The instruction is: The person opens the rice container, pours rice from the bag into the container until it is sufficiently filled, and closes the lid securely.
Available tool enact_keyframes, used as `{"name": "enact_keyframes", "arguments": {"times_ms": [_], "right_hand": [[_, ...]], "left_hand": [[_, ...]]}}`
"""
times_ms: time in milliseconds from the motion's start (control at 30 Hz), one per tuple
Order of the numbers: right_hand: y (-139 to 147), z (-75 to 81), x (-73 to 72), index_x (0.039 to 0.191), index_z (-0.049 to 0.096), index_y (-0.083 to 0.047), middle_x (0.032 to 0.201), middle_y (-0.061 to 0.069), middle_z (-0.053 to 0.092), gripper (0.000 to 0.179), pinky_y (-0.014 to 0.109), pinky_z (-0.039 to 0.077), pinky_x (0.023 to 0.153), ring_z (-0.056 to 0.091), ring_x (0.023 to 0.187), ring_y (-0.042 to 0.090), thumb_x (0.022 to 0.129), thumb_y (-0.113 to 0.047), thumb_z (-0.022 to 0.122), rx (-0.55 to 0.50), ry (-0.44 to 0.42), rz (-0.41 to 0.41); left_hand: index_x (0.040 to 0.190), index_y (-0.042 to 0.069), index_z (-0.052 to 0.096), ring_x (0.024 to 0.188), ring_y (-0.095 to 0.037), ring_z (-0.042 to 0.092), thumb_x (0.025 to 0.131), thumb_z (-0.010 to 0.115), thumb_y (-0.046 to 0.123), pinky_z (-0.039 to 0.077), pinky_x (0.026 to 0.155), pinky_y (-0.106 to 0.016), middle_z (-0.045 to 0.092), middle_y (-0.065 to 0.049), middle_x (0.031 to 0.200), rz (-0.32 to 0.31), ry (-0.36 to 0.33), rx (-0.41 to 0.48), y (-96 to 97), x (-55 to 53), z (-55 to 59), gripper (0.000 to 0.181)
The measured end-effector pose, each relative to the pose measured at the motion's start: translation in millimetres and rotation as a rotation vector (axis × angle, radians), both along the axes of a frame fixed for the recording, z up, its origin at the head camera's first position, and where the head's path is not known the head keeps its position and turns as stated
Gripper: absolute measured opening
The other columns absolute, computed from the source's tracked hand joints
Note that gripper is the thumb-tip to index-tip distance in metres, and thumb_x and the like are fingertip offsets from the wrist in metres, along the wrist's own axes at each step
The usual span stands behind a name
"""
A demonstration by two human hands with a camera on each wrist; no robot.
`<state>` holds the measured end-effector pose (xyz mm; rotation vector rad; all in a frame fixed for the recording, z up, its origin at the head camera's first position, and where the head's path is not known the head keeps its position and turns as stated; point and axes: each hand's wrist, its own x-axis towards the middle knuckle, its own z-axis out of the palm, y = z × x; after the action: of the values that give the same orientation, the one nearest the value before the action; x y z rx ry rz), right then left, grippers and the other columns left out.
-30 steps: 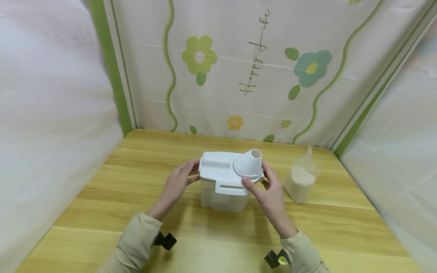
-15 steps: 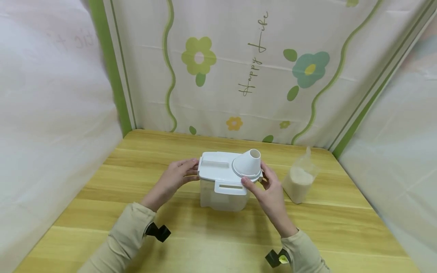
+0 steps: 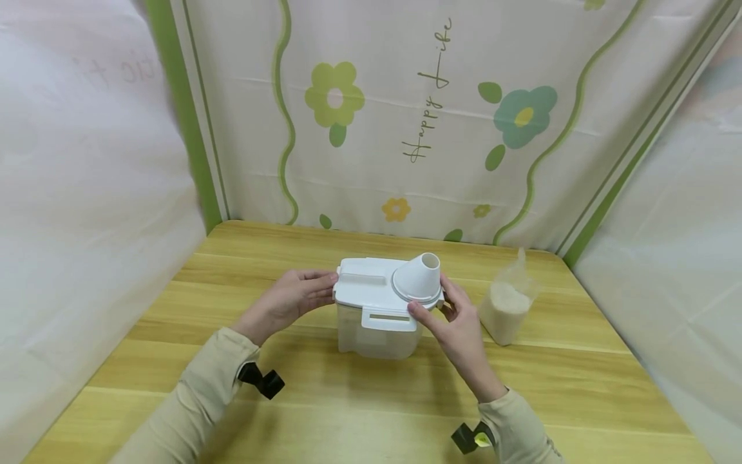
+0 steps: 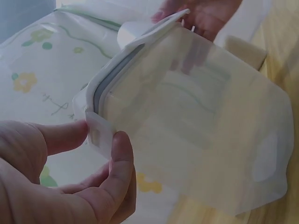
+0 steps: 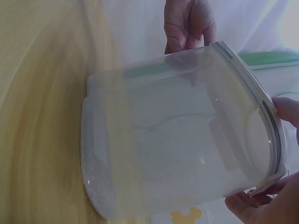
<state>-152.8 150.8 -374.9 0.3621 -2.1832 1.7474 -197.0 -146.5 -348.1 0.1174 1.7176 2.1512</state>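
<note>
With my left hand (image 3: 294,296) I pinch the latch (image 4: 99,134) on the clear container (image 3: 378,341), which stands midway between the left and right edges of the worktop (image 3: 371,422). My right hand (image 3: 460,328) grips its white lid (image 3: 362,293) beside the spout (image 3: 418,280). A bag (image 3: 507,309) with pale contents stands toward the far right corner.

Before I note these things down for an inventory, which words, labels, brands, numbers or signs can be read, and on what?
"Happy Life": dark script on the white flower-printed back curtain.
Faint lettering on the white left-side curtain: too blurred to read surely.
Small yellow patch on the black wrist mount: too small to read.
White-lidded clear plastic container, clear plastic bag of pale contents: no readable text.
</note>
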Motion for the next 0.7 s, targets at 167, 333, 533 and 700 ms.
{"name": "enact_keyframes", "arguments": {"times_ms": [167, 333, 533, 700], "right_hand": [[0.1, -0.7, -0.1, 0.145, 0.047, -0.006, 0.133, 0.007, 0.051, 0.076, 0.030, 0.044, 0.102, 0.052, 0.118, 0.019, 0.080, -0.014, 0.085, -0.004, -0.002, 0.004], [-0.4, -0.7, -0.6, 0.145, 0.047, -0.007, 0.132, 0.006, 0.052, 0.076, 0.030, 0.044, 0.102, 0.052, 0.117, 0.019, 0.080, -0.014, 0.085, -0.008, 0.003, 0.007], [-0.6, -1.0, -0.5, 0.145, 0.048, -0.007, 0.130, 0.007, 0.053, 0.075, 0.030, 0.045, 0.102, 0.053, 0.115, 0.020, 0.079, -0.013, 0.085, -0.011, 0.011, 0.009], [-0.5, -1.3, 0.3, 0.145, 0.048, -0.007, 0.130, 0.008, 0.053, 0.075, 0.030, 0.045, 0.102, 0.053, 0.116, 0.020, 0.079, -0.013, 0.085, -0.015, 0.013, 0.011]], "left_hand": [[0.131, -0.015, 0.050, 0.093, -0.021, 0.066, 0.096, 0.065, 0.009, 0.053, 0.091, -0.032, 0.066, -0.015, 0.109, -0.011, -0.099, 0.060, -1.9, -5.1, -0.8, 0.045], [0.132, -0.015, 0.047, 0.092, -0.022, 0.067, 0.096, 0.064, 0.006, 0.053, 0.092, -0.032, 0.065, -0.016, 0.107, -0.014, -0.160, 0.105, -2.7, -7.7, -0.5, 0.045], [0.134, -0.017, 0.044, 0.090, -0.022, 0.067, 0.097, 0.061, 0.003, 0.053, 0.092, -0.034, 0.066, -0.017, 0.103, -0.019, -0.199, 0.138, -2.8, -10.1, -1.3, 0.045], [0.133, -0.017, 0.046, 0.092, -0.022, 0.066, 0.098, 0.062, 0.005, 0.052, 0.093, -0.034, 0.064, -0.017, 0.104, -0.031, -0.201, 0.140, -2.9, -10.0, -0.3, 0.044]]}}
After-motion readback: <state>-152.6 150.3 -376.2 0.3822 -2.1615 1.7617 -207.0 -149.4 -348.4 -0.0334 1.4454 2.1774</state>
